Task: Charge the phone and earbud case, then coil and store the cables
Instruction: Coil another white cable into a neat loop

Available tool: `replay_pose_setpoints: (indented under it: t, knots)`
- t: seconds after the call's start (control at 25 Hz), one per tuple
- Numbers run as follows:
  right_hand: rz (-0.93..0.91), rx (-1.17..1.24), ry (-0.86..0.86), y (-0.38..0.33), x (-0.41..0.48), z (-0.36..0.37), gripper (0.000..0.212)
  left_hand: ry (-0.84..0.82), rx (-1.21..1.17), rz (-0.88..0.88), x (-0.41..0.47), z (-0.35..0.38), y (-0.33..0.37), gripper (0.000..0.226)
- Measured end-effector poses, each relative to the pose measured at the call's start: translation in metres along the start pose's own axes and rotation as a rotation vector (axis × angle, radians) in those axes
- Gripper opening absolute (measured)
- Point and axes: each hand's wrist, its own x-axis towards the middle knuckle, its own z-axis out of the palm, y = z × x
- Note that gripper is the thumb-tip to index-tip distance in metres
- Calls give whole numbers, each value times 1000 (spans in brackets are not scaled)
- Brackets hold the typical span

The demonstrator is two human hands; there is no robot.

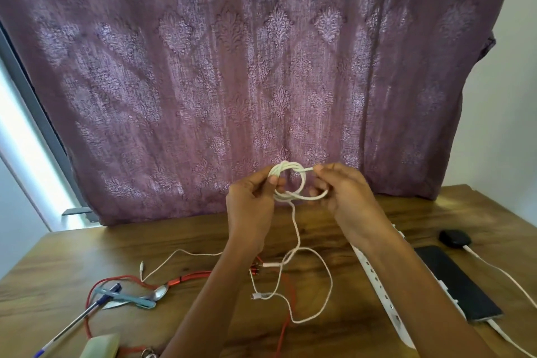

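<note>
Backdrop: a purple patterned curtain hangs behind the wooden counter, with a bright window at far left and a pale wall at right.
Left hand: my left hand is up above the counter, thumb and fingers curled round the left side of the coil — gripping it.
Right hand: my right hand pinches a stretch of the same white cable at the coil's top right, and the lowest loop runs across its lower fingers.
Coil: several white loops bunched between my two hands, held in the air above the counter.
Tail: the uncoiled tail drops from the coil's bottom to the counter and lies there in slack curves; a white plug rests beside my left forearm.
Strip: a white power strip runs along the counter under my right forearm.
Phone: the black phone lies flat just right of the strip, with the phone lead at its near end.
Case: the dark earbud case sits just beyond the phone, and the case lead runs from it toward the right edge.
Left side: a red cable snakes over the counter past a spoon, a pen and a pale green block — a thin white cable lies beyond them.
</note>
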Motion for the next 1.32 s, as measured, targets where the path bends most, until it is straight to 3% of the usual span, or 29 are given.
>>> replay_pose_setpoints:
  t: [0.12,0.28,0.44,0.6,0.68,0.8,1.12,1.32]
  knots:
    - [214,44,-122,-16,9,-9,22,18,-64,-45,2,-2,-4,27]
    - [50,-239,-74,-23,14,-25,5,60,-194,-95,0,-7,-1,23]
    - [-189,-153,-52,-3,4,-28,40,150,-317,-131,4,-11,6,18]
    - [-338,-79,-22,37,-14,-4,57,194,-353,-149,3,-4,10,17]
    - [-377,-3,-53,53,-20,10,48,184,-398,-193,-2,1,11,17]
    - [-497,-107,49,56,-18,19,14,145,-417,-227,-9,3,11,17]
    - [-318,149,231,16,-3,-2,19,224,-377,-228,-7,-11,0,20]
    - [-206,90,342,-1,10,-31,28,203,-277,-194,-7,-15,-9,24]
